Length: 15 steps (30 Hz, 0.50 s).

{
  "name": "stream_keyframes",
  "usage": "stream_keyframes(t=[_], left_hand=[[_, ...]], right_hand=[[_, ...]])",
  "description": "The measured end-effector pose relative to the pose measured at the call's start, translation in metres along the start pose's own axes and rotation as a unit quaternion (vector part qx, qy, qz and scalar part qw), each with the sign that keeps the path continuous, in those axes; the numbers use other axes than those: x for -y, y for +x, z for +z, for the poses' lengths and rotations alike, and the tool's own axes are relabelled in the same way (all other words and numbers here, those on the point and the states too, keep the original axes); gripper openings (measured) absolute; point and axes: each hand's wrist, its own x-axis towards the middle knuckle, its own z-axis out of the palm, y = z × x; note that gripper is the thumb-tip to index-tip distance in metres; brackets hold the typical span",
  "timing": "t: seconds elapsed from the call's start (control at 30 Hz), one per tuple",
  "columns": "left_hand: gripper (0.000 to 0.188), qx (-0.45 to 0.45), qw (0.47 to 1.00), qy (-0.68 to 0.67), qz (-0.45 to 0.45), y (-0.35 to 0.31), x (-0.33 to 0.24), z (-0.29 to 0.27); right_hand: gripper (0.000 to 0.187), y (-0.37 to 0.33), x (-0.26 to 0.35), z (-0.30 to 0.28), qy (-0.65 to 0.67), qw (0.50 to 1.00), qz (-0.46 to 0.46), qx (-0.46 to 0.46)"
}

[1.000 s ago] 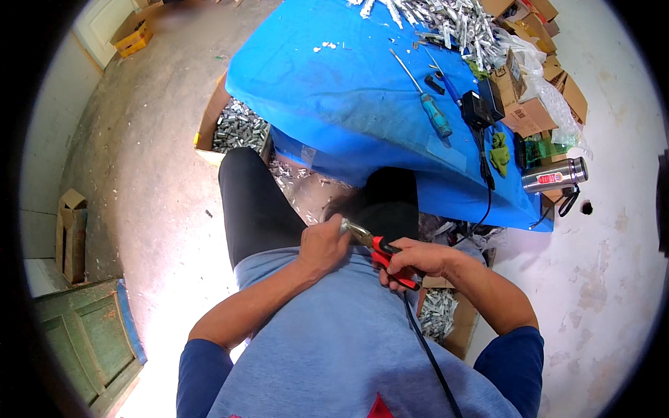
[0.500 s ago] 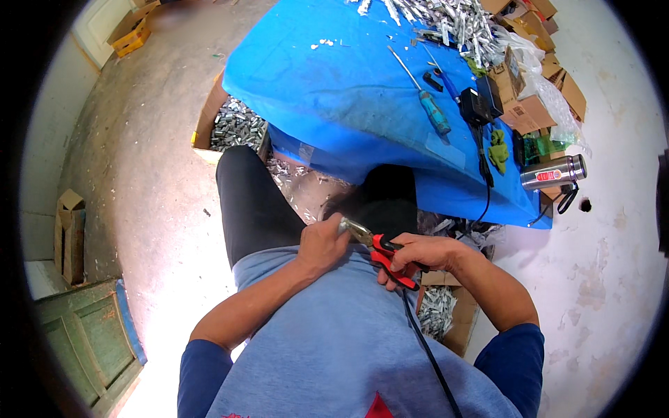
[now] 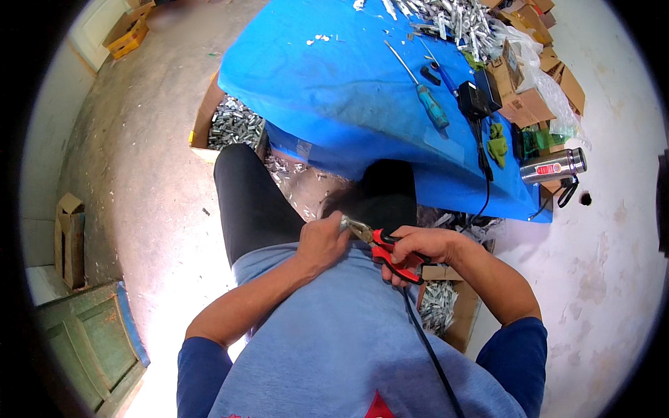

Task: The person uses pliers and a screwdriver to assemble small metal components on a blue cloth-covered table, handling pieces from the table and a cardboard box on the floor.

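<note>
In my lap, my right hand (image 3: 426, 247) is closed round the red and black handles of a pair of pliers (image 3: 391, 256). Their metal jaws point left and meet a small silvery metal piece (image 3: 343, 223) at the fingertips of my left hand (image 3: 321, 240). Those left fingers are closed on the piece and hide most of it, so its exact kind does not show. A black cord (image 3: 431, 346) runs down my shirt from below the pliers.
Ahead stands a table with a blue cover (image 3: 327, 76), bearing a pile of silvery metal parts (image 3: 456, 24), a teal-handled screwdriver (image 3: 432, 106) and a black adapter (image 3: 474, 101). A steel flask (image 3: 554, 166) lies at its right edge. Boxes of metal parts (image 3: 235, 124) (image 3: 439, 306) flank my legs.
Both hands keep their place in my lap. The pliers' handles look slightly farther apart, with my right hand a little higher. The view has shifted slightly.
</note>
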Motion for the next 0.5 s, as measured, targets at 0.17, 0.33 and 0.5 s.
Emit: stream_keyframes(t=[0.17, 0.33, 0.5], left_hand=[[0.02, 0.019, 0.999, 0.026, 0.006, 0.0, 0.0018, -0.0005], [0.021, 0.021, 0.999, 0.025, 0.005, -0.0006, 0.0023, 0.0005], [0.022, 0.024, 0.999, 0.034, 0.004, -0.0004, 0.0031, 0.0008]], right_hand=[[0.032, 0.0024, -0.0031, 0.0005, 0.009, 1.0, 0.002, -0.002], [0.025, 0.003, -0.0032, 0.0032, 0.039, 0.999, -0.008, -0.011], [0.023, 0.0072, -0.0074, 0.0011, 0.015, 0.999, -0.022, -0.021]])
